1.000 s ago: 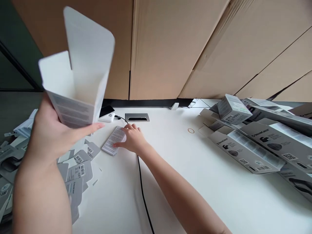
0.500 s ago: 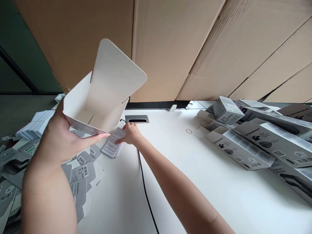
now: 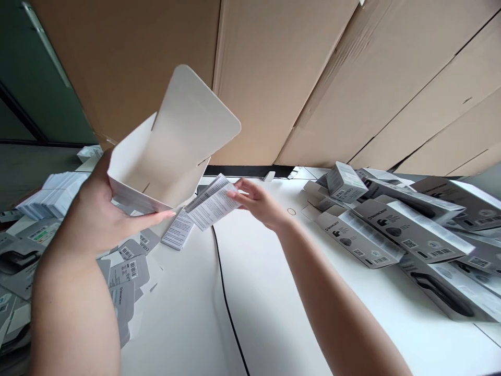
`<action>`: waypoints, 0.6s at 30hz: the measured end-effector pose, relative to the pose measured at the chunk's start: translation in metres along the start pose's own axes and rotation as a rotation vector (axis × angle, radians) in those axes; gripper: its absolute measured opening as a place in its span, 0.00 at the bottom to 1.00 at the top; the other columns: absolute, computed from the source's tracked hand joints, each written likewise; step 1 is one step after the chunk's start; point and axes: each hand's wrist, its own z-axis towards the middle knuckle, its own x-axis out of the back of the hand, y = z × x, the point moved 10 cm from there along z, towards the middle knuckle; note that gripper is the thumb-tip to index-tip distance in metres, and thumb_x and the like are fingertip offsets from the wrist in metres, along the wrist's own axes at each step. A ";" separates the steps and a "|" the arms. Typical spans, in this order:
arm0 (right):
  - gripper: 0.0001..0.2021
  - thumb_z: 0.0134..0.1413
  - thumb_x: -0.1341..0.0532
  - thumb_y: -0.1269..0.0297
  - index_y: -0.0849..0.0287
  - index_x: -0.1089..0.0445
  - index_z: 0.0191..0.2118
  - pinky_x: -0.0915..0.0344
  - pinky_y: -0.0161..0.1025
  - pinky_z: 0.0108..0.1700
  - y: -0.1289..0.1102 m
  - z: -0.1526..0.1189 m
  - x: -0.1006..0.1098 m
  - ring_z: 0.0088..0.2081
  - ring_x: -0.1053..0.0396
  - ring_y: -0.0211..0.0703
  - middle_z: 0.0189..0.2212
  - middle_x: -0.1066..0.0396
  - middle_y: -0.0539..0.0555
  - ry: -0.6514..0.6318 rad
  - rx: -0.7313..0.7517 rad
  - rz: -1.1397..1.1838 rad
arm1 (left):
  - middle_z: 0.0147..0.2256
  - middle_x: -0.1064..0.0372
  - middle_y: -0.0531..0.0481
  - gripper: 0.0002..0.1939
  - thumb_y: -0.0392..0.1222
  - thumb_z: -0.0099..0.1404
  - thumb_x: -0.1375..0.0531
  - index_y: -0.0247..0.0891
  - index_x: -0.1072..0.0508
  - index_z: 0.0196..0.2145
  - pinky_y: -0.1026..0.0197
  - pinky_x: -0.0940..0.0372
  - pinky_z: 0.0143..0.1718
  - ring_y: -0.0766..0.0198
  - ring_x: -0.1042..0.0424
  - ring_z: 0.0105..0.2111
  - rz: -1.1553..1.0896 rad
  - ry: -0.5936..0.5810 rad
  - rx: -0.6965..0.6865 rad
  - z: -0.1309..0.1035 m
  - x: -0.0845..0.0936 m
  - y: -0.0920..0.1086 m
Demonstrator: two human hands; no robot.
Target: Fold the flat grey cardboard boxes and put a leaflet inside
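My left hand (image 3: 97, 209) holds an open white box (image 3: 156, 167) from below and its left side, thumb along the lower front edge. The flap stands up and the visible inside looks bare. Between the fingertips of my right hand (image 3: 254, 201) is a folded printed leaflet (image 3: 213, 203), just right of the box. More leaflets (image 3: 177, 230) lie on the white table (image 3: 188, 313) below the box.
Flat grey cartons (image 3: 129, 271) and banded white paper stacks (image 3: 55, 196) lie at the left. Grey printed boxes (image 3: 360, 237) are piled at the right. A black cable (image 3: 227, 308) crosses the table; brown cardboard (image 3: 274, 78) stands behind. A rubber band (image 3: 291, 211) lies near the boxes.
My right hand has lifted a leaflet off the pile and moved right and up with it. My left hand still holds the box, which has shifted slightly right in view.
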 end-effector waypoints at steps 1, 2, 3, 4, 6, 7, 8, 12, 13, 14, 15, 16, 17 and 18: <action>0.34 0.57 0.23 0.26 0.51 0.34 0.39 0.16 0.50 0.49 -0.005 -0.011 0.012 0.50 0.18 0.52 0.46 0.18 0.53 0.013 0.008 0.028 | 0.75 0.25 0.40 0.61 0.52 0.56 0.13 0.47 0.33 0.81 0.34 0.22 0.72 0.35 0.20 0.69 0.001 -0.010 -0.006 0.000 -0.002 0.001; 0.34 0.58 0.23 0.26 0.51 0.35 0.39 0.15 0.51 0.49 -0.010 -0.023 0.026 0.48 0.18 0.50 0.46 0.18 0.52 0.037 0.020 0.055 | 0.75 0.25 0.41 0.61 0.51 0.56 0.12 0.48 0.32 0.80 0.36 0.22 0.72 0.35 0.20 0.69 -0.002 -0.020 -0.018 0.001 -0.005 0.003; 0.34 0.59 0.23 0.27 0.50 0.35 0.40 0.14 0.50 0.49 -0.016 -0.035 0.039 0.48 0.17 0.49 0.46 0.17 0.51 0.070 0.038 0.089 | 0.75 0.25 0.43 0.60 0.49 0.56 0.12 0.49 0.31 0.80 0.38 0.22 0.72 0.36 0.21 0.70 -0.011 -0.034 -0.037 0.002 -0.009 0.007; 0.33 0.60 0.21 0.29 0.50 0.35 0.40 0.13 0.49 0.49 -0.022 -0.048 0.053 0.47 0.17 0.47 0.45 0.17 0.50 0.115 0.064 0.129 | 0.74 0.24 0.44 0.59 0.47 0.57 0.12 0.50 0.31 0.80 0.41 0.22 0.72 0.37 0.22 0.71 -0.015 -0.049 -0.064 0.002 -0.013 0.011; 0.30 0.60 0.18 0.34 0.50 0.32 0.41 0.12 0.47 0.49 -0.036 -0.074 0.081 0.45 0.16 0.45 0.44 0.18 0.48 0.221 0.135 0.212 | 0.73 0.24 0.45 0.57 0.45 0.60 0.14 0.50 0.31 0.81 0.45 0.22 0.72 0.41 0.22 0.72 -0.042 -0.088 -0.115 0.003 -0.024 0.021; 0.29 0.59 0.16 0.36 0.50 0.30 0.41 0.11 0.45 0.47 -0.044 -0.086 0.092 0.44 0.15 0.44 0.42 0.19 0.47 0.273 0.180 0.244 | 0.73 0.25 0.45 0.55 0.44 0.63 0.15 0.50 0.32 0.81 0.46 0.23 0.73 0.43 0.23 0.72 -0.060 -0.115 -0.131 0.003 -0.030 0.025; 0.28 0.58 0.15 0.39 0.50 0.28 0.40 0.11 0.44 0.45 -0.054 -0.099 0.102 0.43 0.15 0.43 0.41 0.19 0.46 0.327 0.234 0.261 | 0.74 0.26 0.46 0.52 0.43 0.65 0.16 0.50 0.33 0.81 0.47 0.24 0.73 0.45 0.23 0.72 -0.076 -0.150 -0.140 0.003 -0.037 0.029; 0.20 0.64 0.16 0.49 0.48 0.25 0.38 0.17 0.37 0.30 -0.106 -0.153 0.121 0.32 0.20 0.39 0.36 0.20 0.45 0.587 0.585 0.203 | 0.76 0.30 0.47 0.47 0.42 0.72 0.21 0.54 0.35 0.80 0.46 0.25 0.74 0.47 0.26 0.75 -0.133 -0.316 -0.144 0.001 -0.069 0.044; 0.19 0.64 0.15 0.52 0.48 0.25 0.38 0.19 0.36 0.27 -0.120 -0.167 0.120 0.30 0.22 0.39 0.34 0.21 0.45 0.657 0.691 0.166 | 0.76 0.30 0.47 0.47 0.43 0.71 0.21 0.55 0.35 0.80 0.45 0.24 0.74 0.46 0.25 0.74 -0.151 -0.344 -0.140 0.000 -0.075 0.048; 0.18 0.64 0.15 0.55 0.47 0.25 0.38 0.21 0.37 0.26 -0.132 -0.179 0.116 0.29 0.24 0.39 0.32 0.22 0.45 0.716 0.789 0.115 | 0.76 0.29 0.47 0.48 0.45 0.70 0.21 0.56 0.35 0.81 0.43 0.23 0.74 0.45 0.24 0.74 -0.177 -0.368 -0.133 -0.001 -0.080 0.051; 0.18 0.63 0.14 0.56 0.47 0.25 0.37 0.22 0.39 0.25 -0.144 -0.189 0.110 0.29 0.24 0.40 0.31 0.24 0.45 0.762 0.880 0.052 | 0.76 0.29 0.47 0.50 0.47 0.69 0.20 0.58 0.36 0.81 0.40 0.24 0.75 0.44 0.24 0.74 -0.209 -0.397 -0.120 -0.003 -0.085 0.053; 0.19 0.60 0.13 0.56 0.47 0.25 0.36 0.23 0.40 0.26 -0.155 -0.197 0.103 0.30 0.23 0.42 0.29 0.24 0.45 0.799 0.958 -0.017 | 0.76 0.29 0.47 0.51 0.48 0.69 0.20 0.59 0.37 0.81 0.38 0.24 0.75 0.42 0.23 0.73 -0.241 -0.430 -0.105 -0.005 -0.090 0.055; 0.20 0.59 0.12 0.55 0.47 0.25 0.35 0.23 0.42 0.26 -0.163 -0.203 0.096 0.30 0.22 0.44 0.28 0.25 0.45 0.830 1.021 -0.084 | 0.76 0.29 0.47 0.52 0.50 0.68 0.19 0.60 0.37 0.81 0.36 0.24 0.75 0.41 0.23 0.73 -0.264 -0.468 -0.093 -0.008 -0.095 0.055; 0.22 0.58 0.12 0.53 0.47 0.26 0.33 0.24 0.43 0.25 -0.168 -0.208 0.091 0.30 0.22 0.45 0.27 0.25 0.46 0.862 1.068 -0.138 | 0.77 0.29 0.47 0.52 0.51 0.67 0.19 0.62 0.37 0.81 0.34 0.24 0.75 0.39 0.23 0.73 -0.274 -0.502 -0.086 -0.011 -0.098 0.054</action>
